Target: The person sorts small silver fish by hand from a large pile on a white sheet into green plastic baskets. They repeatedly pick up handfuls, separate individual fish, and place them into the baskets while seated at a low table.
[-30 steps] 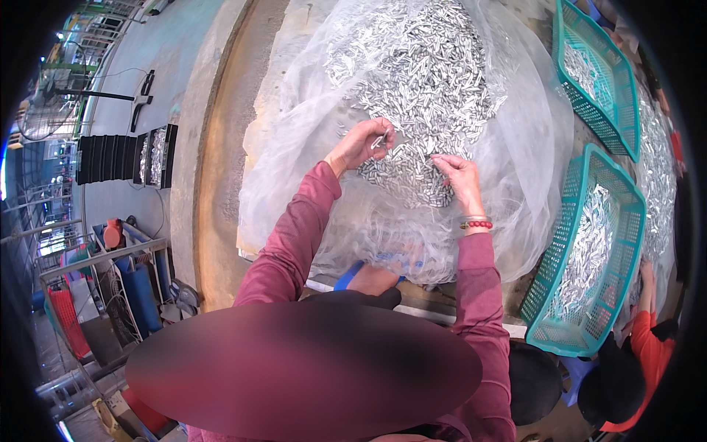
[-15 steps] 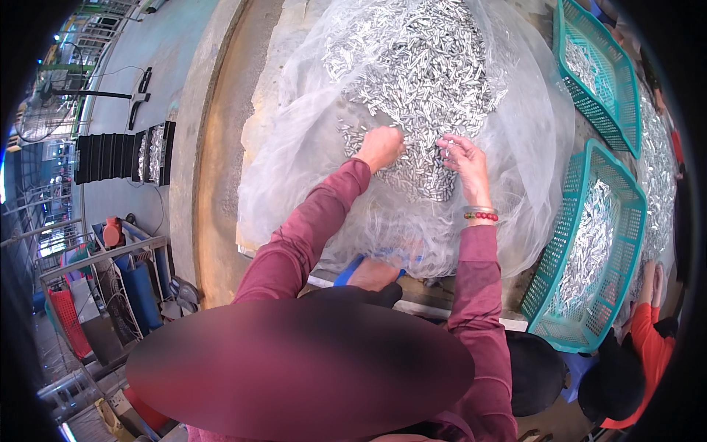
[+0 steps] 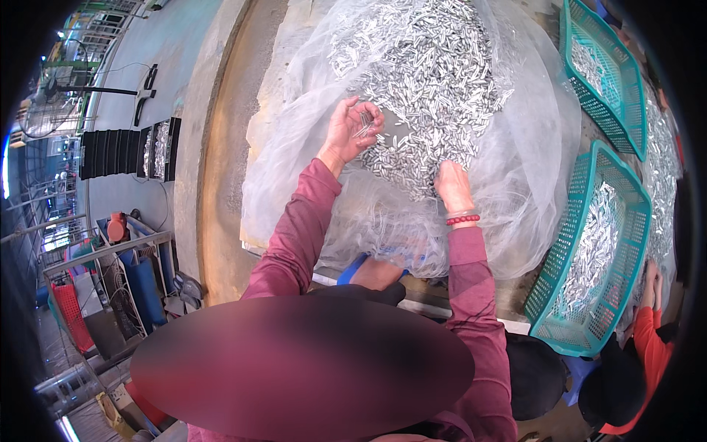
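A large heap of small, slender silvery pieces [image 3: 427,74] lies on a sheet of translucent white netting [image 3: 530,147]. My left hand [image 3: 353,129] is turned palm up at the heap's left side, its fingers curled around several of these silvery pieces. At the near right part of the heap, my right hand [image 3: 453,188] points down into the pieces with its fingers bunched together. What its fingertips hold, if anything, is hidden beneath the hand. A red bead bracelet circles the right wrist.
Two green plastic baskets [image 3: 541,324] holding similar pieces stand to the right. Beyond them a person in an orange sleeve [image 3: 652,346] has hands at another heap. Black crates [image 3: 110,155], a fan and a loaded cart [image 3: 121,272] are at left.
My left hand has risen from the heap, moved left and turned palm up with pieces in it. My right hand has come down into the near part of the heap, its fingers now bunched.
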Tool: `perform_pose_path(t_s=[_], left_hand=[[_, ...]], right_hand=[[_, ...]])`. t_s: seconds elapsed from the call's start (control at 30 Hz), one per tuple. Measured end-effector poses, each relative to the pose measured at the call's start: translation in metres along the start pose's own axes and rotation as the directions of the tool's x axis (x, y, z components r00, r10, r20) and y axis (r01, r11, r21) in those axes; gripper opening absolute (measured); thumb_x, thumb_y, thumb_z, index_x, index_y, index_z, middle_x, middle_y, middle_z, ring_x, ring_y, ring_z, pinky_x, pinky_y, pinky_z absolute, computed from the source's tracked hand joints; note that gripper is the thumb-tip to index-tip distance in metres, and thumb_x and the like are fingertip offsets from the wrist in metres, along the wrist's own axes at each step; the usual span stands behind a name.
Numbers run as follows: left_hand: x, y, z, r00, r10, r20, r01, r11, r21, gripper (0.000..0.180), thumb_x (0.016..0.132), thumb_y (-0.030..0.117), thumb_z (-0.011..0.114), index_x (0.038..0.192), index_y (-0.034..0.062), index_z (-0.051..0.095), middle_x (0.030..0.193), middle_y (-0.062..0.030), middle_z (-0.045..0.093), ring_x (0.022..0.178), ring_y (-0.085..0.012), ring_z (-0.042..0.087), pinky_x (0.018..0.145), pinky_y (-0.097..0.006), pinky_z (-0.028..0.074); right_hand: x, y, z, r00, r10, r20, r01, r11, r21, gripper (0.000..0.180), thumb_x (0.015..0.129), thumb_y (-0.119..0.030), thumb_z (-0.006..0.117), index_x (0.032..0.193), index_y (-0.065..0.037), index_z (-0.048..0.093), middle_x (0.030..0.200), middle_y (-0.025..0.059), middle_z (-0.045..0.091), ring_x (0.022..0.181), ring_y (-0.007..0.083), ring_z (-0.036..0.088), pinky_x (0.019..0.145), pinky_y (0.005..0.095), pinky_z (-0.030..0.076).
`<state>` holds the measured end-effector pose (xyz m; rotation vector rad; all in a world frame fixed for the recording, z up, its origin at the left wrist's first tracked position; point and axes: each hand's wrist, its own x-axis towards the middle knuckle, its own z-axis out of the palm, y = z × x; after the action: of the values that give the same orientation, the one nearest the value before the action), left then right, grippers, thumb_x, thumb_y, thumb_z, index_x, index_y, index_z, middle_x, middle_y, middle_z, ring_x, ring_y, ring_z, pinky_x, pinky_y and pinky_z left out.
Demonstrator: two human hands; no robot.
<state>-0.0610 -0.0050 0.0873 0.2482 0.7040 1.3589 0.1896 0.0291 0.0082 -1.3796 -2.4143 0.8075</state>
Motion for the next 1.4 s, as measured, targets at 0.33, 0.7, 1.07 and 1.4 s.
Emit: perform_pose_path(t_s=[0.33, 0.7, 1.07, 1.4], left_hand=[[0.015, -0.022, -0.056, 0.945, 0.318, 0.074, 0.119, -0.546, 0.83, 0.017, 0.081, 0.02, 0.063, 0.095, 0.0102, 0.068, 0.079, -0.0114, 0.063, 0.072, -0.0309, 0.063, 0.064, -0.041, 0.05], [0.016, -0.018, -0.049, 0.896, 0.428, -0.116, 0.115, 0.028, 0.993, 0.011, 0.08, 0.013, 0.058, 0.088, 0.0055, 0.058, 0.073, -0.0075, 0.057, 0.062, -0.0255, 0.058, 0.05, -0.036, 0.045], [0.0, 0.017, 0.008, 0.994, 0.067, -0.089, -0.044, 0.971, 0.235, 0.029, 0.077, 0.009, 0.054, 0.105, 0.0021, 0.057, 0.084, -0.0028, 0.054, 0.067, -0.0139, 0.048, 0.051, -0.024, 0.038], [0.007, -0.063, -0.036, 0.978, 0.202, 0.055, 0.055, -0.502, 0.863, 0.026, 0.08, 0.015, 0.062, 0.106, 0.0141, 0.067, 0.093, -0.0131, 0.065, 0.085, -0.0307, 0.064, 0.073, -0.042, 0.05]], right_hand=[[0.021, 0.001, -0.052, 0.946, 0.092, 0.31, -0.291, -0.172, 0.941, 0.011, 0.084, -0.002, 0.057, 0.095, -0.003, 0.055, 0.089, 0.0102, 0.062, 0.071, 0.0136, 0.058, 0.063, 0.0244, 0.048], [-0.004, -0.08, 0.026, 0.959, -0.081, 0.27, 0.006, 0.964, 0.266, 0.025, 0.083, -0.01, 0.052, 0.105, -0.017, 0.062, 0.075, 0.0141, 0.066, 0.072, 0.0253, 0.066, 0.061, 0.0359, 0.05], [0.028, 0.008, -0.046, 0.981, 0.174, 0.08, -0.146, 0.952, -0.27, 0.048, 0.08, -0.022, 0.063, 0.126, -0.027, 0.053, 0.08, 0.0122, 0.068, 0.077, 0.0329, 0.066, 0.067, 0.0442, 0.051], [0.001, -0.01, -0.041, 0.998, 0.02, -0.058, -0.016, 0.997, 0.082, 0.015, 0.082, -0.019, 0.063, 0.095, -0.02, 0.07, 0.078, 0.0122, 0.067, 0.076, 0.032, 0.064, 0.067, 0.0415, 0.051]])
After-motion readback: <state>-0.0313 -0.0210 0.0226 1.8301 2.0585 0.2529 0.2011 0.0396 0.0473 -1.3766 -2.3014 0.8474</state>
